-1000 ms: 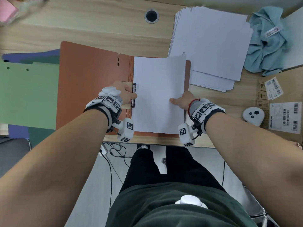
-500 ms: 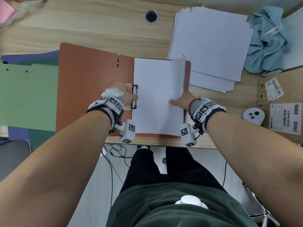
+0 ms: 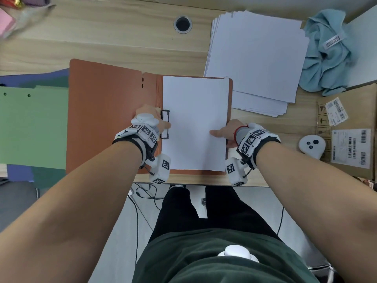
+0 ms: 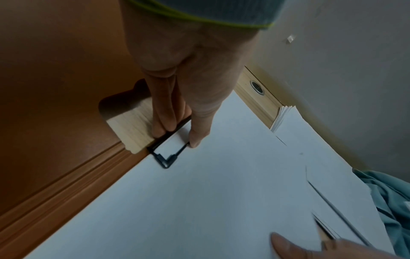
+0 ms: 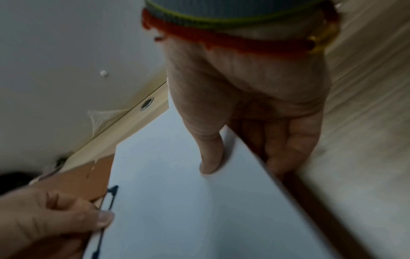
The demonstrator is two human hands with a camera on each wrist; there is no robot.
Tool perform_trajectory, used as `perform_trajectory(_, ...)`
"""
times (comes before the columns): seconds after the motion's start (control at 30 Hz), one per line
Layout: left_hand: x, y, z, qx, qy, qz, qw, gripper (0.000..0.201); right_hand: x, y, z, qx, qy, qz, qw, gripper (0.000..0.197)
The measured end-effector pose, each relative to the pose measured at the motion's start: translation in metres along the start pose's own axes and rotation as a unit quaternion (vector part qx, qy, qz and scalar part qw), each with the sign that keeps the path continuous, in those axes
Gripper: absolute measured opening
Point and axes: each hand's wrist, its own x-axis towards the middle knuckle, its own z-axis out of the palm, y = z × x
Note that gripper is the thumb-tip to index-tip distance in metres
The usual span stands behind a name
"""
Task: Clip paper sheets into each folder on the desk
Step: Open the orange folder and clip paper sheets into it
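Near the bench's front edge, our left hand [image 3: 152, 122] pinches the black clip [image 3: 164, 124] on the orange folder [image 3: 106, 119]; our right hand [image 3: 229, 132] pinches the paper sheets [image 3: 194, 119]. We should square them before releasing.

Desk [image 3: 102, 37] showing pale wood-grain laminate, smooth, matt. Orange folder [image 3: 106, 119] looking like matt card, creased ridges running along spine. Clip [image 3: 164, 124] appearing as thin black wire frame, slight sheen; metal or plastic unclear. Sheets [image 3: 195, 123] in folder being plain white matt paper; same for loose paper stack [image 3: 255, 58]. Teal cloth [image 3: 326, 58] lying crumpled, soft, matt. Cardboard box [image 3: 346, 129] looking brown, matt, carrying printed paper labels.
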Motion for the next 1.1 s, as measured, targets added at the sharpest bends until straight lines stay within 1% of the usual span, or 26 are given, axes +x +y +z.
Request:
perform_trajectory(0.07, 0.003, 0.0, 0.0, -0.01, -0.001, -0.004, 1.0, 0.04, -0.001, 0.01, -0.004, 0.029, -0.033, 0.03, 0.999, 0.05)
perform_trajectory(0.1, 0.003, 0.0, -0.001, -0.006, -0.008, -0.009, 1.0, 0.04, -0.003, 0.014, -0.007, 0.025, -0.055, 0.04, 0.997, 0.043)
perform_trajectory(0.13, 0.003, 0.0, -0.003, 0.001, -0.02, -0.012, 1.0, 0.039, -0.006, 0.017, -0.011, 0.017, -0.064, 0.046, 0.997, 0.04)
perform_trajectory(0.17, 0.003, 0.0, -0.003, 0.006, -0.031, -0.016, 0.999, 0.038, -0.007, 0.017, -0.014, -0.007, -0.052, 0.044, 0.998, 0.04)
perform_trajectory(0.2, 0.004, 0.0, -0.003, 0.01, -0.035, -0.015, 0.999, 0.039, -0.009, 0.013, -0.018, -0.041, -0.018, 0.036, 0.998, 0.04)
perform_trajectory(0.27, 0.001, 0.002, -0.004, 0.028, -0.02, -0.004, 0.999, 0.043, -0.018, 0.001, -0.025, -0.103, 0.052, -0.005, 0.993, 0.04)
perform_trajectory(0.3, -0.001, 0.003, -0.005, 0.042, -0.01, -0.003, 0.999, 0.046, -0.022, -0.008, -0.026, -0.116, 0.073, -0.04, 0.99, 0.041)
perform_trajectory(0.33, -0.002, 0.002, -0.005, 0.051, 0.0, -0.003, 0.999, 0.049, -0.026, -0.019, -0.027, -0.111, 0.079, -0.08, 0.987, 0.04)
perform_trajectory(0.37, -0.002, 0.0, -0.006, 0.047, 0.005, -0.007, 0.999, 0.051, -0.029, -0.03, -0.026, -0.083, 0.077, -0.121, 0.986, 0.035)
perform_trajectory(0.4, -0.003, -0.002, -0.009, 0.033, 0.011, -0.011, 0.999, 0.052, -0.033, -0.041, -0.025, -0.048, 0.075, -0.156, 0.984, 0.029)
perform_trajectory(0.43, -0.001, -0.006, -0.012, 0.007, 0.021, -0.015, 1.0, 0.051, -0.037, -0.052, -0.022, -0.042, 0.078, -0.184, 0.979, 0.026)
perform_trajectory(0.47, -0.001, -0.01, -0.015, -0.026, 0.043, -0.022, 0.999, 0.048, -0.04, -0.063, -0.019, -0.061, 0.08, -0.213, 0.972, 0.028)
perform_trajectory(0.5, 0.0, -0.017, -0.019, -0.05, 0.074, -0.029, 0.996, 0.047, -0.043, -0.073, -0.013, -0.094, 0.074, -0.234, 0.965, 0.034)
perform_trajectory(0.53, 0.0, -0.023, -0.023, -0.052, 0.114, -0.034, 0.992, 0.05, -0.044, -0.08, -0.007, -0.127, 0.061, -0.242, 0.96, 0.042)
perform_trajectory(0.6, -0.005, -0.051, -0.033, -0.036, 0.226, -0.083, 0.97, 0.064, -0.049, -0.098, 0.014, -0.197, 0.032, -0.242, 0.95, 0.051)
perform_trajectory(0.63, -0.006, -0.056, -0.035, -0.038, 0.265, -0.105, 0.958, 0.073, -0.046, -0.096, 0.016, -0.221, 0.028, -0.229, 0.948, 0.052)
perform_trajectory(0.67, -0.006, -0.067, -0.039, -0.046, 0.285, -0.119, 0.95, 0.081, -0.045, -0.096, 0.02, -0.241, 0.026, -0.217, 0.946, 0.052)
perform_trajectory(0.77, -0.004, -0.105, -0.046, -0.104, 0.255, -0.136, 0.952, 0.097, -0.042, -0.093, 0.027, -0.266, 0.029, -0.197, 0.943, 0.053)
perform_trajectory(0.83, -0.005, -0.127, -0.049, -0.142, 0.229, -0.144, 0.952, 0.102, -0.045, -0.095, 0.031, -0.278, 0.033, -0.193, 0.94, 0.056)
perform_trajectory(0.87, -0.004, -0.131, -0.051, -0.149, 0.222, -0.146, 0.953, 0.103, -0.046, -0.096, 0.031, -0.277, 0.033, -0.188, 0.942, 0.059)
perform_trajectory(0.9, -0.006, -0.131, -0.053, -0.146, 0.22, -0.148, 0.953, 0.101, -0.046, -0.096, 0.03, -0.277, 0.031, -0.184, 0.943, 0.061)
perform_trajectory(1.0, -0.024, -0.129, -0.072, -0.11, 0.26, -0.159, 0.946, 0.084, -0.052, -0.098, 0.034, -0.287, 0.02, -0.191, 0.938, 0.063)
perform_trajectory(1.03, -0.031, -0.126, -0.08, -0.123, 0.264, -0.156, 0.944, 0.081, -0.054, -0.098, 0.033, -0.293, 0.012, -0.191, 0.937, 0.062)
perform_trajectory(1.1, -0.044, -0.114, -0.098, -0.15, 0.241, -0.13, 0.95, 0.078, -0.056, -0.095, 0.029, -0.29, -0.005, -0.19, 0.938, 0.062)
